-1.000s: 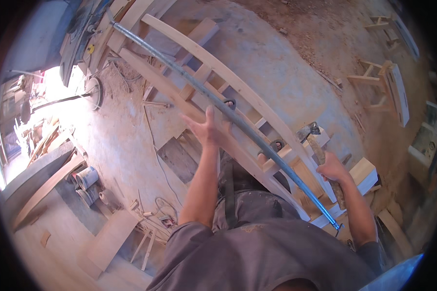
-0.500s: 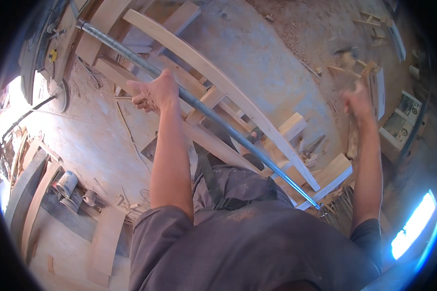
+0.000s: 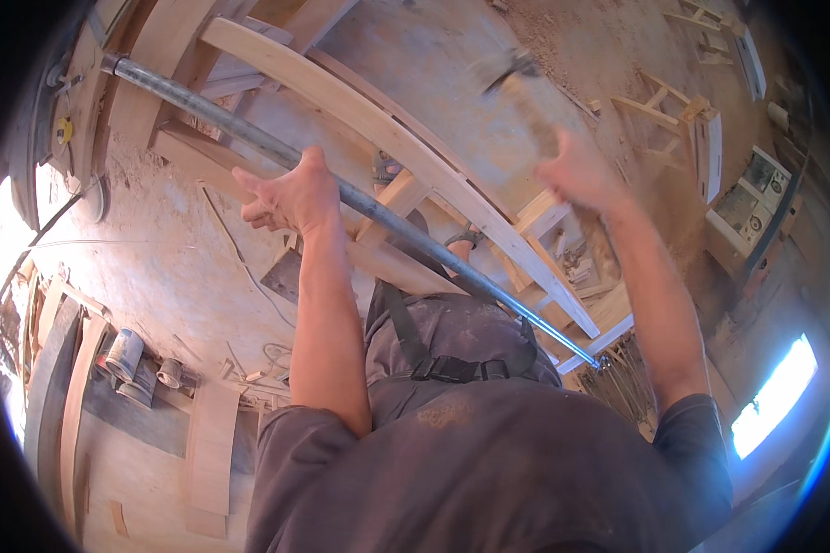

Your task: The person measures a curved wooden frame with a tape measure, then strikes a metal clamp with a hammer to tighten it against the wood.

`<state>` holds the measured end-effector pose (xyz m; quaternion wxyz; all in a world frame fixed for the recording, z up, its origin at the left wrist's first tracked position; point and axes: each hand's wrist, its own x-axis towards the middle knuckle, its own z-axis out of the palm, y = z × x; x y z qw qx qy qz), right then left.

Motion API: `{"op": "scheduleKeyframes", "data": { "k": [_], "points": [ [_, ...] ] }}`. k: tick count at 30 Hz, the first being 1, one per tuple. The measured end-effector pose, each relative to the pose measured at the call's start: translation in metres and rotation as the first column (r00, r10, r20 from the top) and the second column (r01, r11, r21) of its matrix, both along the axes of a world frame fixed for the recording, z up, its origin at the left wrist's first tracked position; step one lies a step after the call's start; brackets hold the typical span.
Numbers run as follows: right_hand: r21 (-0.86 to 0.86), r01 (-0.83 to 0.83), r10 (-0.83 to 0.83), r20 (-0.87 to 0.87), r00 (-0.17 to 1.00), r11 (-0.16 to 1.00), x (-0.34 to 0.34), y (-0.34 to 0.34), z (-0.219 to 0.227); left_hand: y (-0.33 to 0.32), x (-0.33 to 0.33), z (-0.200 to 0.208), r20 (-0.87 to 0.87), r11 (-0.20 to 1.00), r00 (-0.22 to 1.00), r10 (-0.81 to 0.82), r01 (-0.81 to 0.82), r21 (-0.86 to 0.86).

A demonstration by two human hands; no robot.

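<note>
My left hand (image 3: pixel 290 195) overlaps the long grey metal pipe (image 3: pixel 397 221), its fingers apart and pointing left rather than wrapped round it. The pipe runs diagonally across a wooden frame, close beside a long, slightly curved pale beam (image 3: pixel 369 115). My right hand (image 3: pixel 581 170) is raised to the right of the beam, closed on the wooden handle of a hammer (image 3: pixel 531 103). The dark hammer head points up and away, smeared by motion. The hammer is apart from the frame. Shorter wooden crosspieces (image 3: pixel 398 198) sit under the pipe and beam.
Curved boards (image 3: pixel 78 405) and several cans (image 3: pixel 124 353) lie at the left. A cable (image 3: pixel 233 244) trails over the dusty floor. At the right are a pale boxy device with dials (image 3: pixel 752 207) and small wooden frames (image 3: pixel 659 111). Sandaled feet (image 3: pixel 461 244) show beneath the frame.
My right hand has swung left and inward with the hammer, toward the beam. My left hand stays at the pipe. The whole view has shifted slightly.
</note>
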<state>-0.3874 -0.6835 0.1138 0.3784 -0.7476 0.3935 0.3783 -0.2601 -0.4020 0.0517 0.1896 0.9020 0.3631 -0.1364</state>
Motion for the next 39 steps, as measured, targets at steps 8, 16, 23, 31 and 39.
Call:
{"op": "scheduleKeyframes", "data": {
  "k": [8,16,23,31,39],
  "points": [
    [-0.021,0.097,-0.096,0.022,0.995,0.995,-0.029,0.033,-0.043,-0.007,-0.001,0.004,0.014,0.998,1.000,-0.011,0.012,-0.058],
    [0.245,0.135,-0.119,-0.080,0.990,0.960,0.002,0.061,0.015,0.000,-0.002,-0.007,0.009,0.997,0.997,-0.076,0.076,0.004],
    [0.208,0.141,-0.121,-0.105,0.987,0.968,-0.060,-0.013,0.031,0.003,-0.002,-0.004,0.038,0.997,0.998,-0.048,0.050,-0.056],
    [0.052,0.026,-0.011,-0.271,0.963,0.998,-0.279,-0.005,0.028,0.000,0.001,0.001,0.030,0.996,1.000,-0.007,0.010,-0.092],
    [0.188,0.160,-0.130,-0.162,0.978,0.969,-0.145,0.010,-0.010,0.000,0.000,0.002,0.032,0.998,0.997,-0.065,0.065,-0.005]
  ]
}}
